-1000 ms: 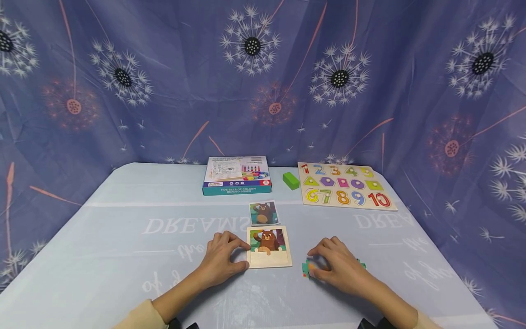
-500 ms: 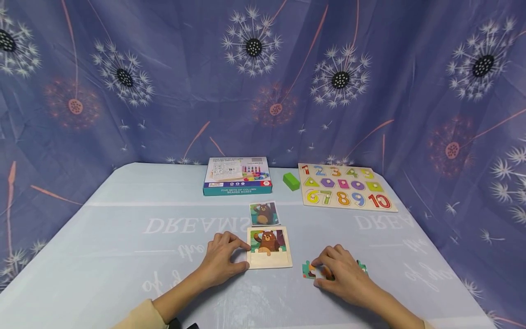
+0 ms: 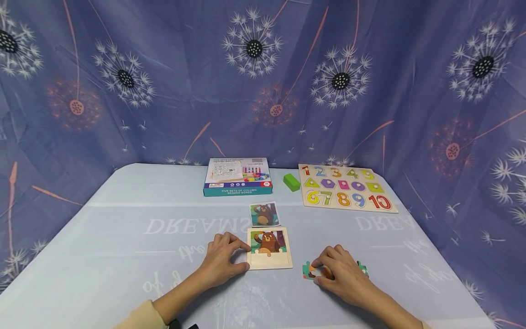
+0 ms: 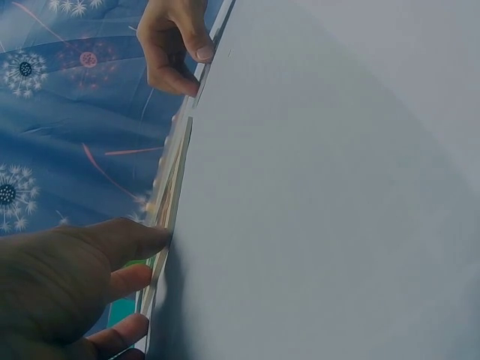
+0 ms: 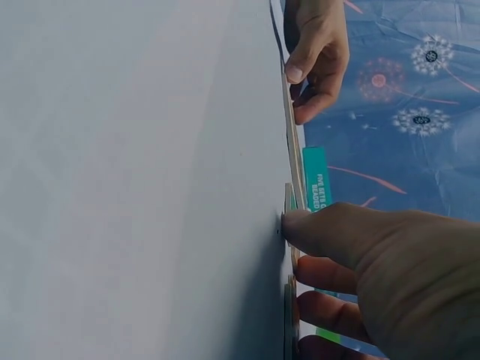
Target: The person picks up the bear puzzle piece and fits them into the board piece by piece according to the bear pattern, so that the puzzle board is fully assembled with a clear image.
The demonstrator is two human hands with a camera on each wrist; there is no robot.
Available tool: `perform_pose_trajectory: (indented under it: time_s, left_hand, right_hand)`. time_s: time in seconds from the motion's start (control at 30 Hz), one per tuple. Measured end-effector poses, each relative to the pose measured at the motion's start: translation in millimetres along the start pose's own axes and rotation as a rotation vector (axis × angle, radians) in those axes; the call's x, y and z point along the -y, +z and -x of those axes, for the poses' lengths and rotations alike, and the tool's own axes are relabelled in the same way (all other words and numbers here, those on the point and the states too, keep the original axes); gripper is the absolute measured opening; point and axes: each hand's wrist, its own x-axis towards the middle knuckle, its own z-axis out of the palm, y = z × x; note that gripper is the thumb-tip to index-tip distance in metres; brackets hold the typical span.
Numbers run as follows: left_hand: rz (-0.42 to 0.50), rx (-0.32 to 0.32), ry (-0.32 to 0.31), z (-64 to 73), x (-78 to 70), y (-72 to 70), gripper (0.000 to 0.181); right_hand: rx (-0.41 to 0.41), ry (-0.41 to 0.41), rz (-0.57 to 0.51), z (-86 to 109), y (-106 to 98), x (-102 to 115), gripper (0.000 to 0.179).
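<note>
My left hand (image 3: 223,260) rests at the left edge of a wooden puzzle tray (image 3: 271,261), its index finger and thumb tip touching the rim. Bear-picture pieces (image 3: 269,241) fill the tray's upper part; bare wood shows below. To the right, my right hand (image 3: 343,276) pinches a green-and-orange puzzle piece (image 3: 307,269) on the table, thumb at the near edge and index finger at the far one. Another green piece (image 3: 362,268) shows past the knuckles, mostly hidden. In the right wrist view, the thumb (image 5: 315,229) meets a thin piece edge.
Behind the tray lies a bear picture card (image 3: 264,214). Farther back are a boxed bead set (image 3: 237,177), a green block (image 3: 291,182) and a wooden number board (image 3: 349,188). A blue dandelion curtain (image 3: 185,82) hangs behind the table.
My right hand has shifted slightly right and toward me, uncovering more of the pieces, then stayed put with thumb and index finger across one piece. My left hand and the tray have not moved.
</note>
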Motion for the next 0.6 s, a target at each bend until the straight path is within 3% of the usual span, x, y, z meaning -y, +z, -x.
perform_pose_trajectory:
  time_s: [0.37, 0.6]
  left_hand:
    - [-0.006, -0.004, 0.001, -0.3, 0.7, 0.4, 0.028]
    - [-0.008, -0.006, 0.004, 0.0, 0.7, 0.3, 0.028]
  right_hand:
    - [-0.004, -0.005, -0.006, -3.4, -1, 3, 0.022]
    - [0.002, -0.020, -0.019, -17.6, -2, 14, 0.022]
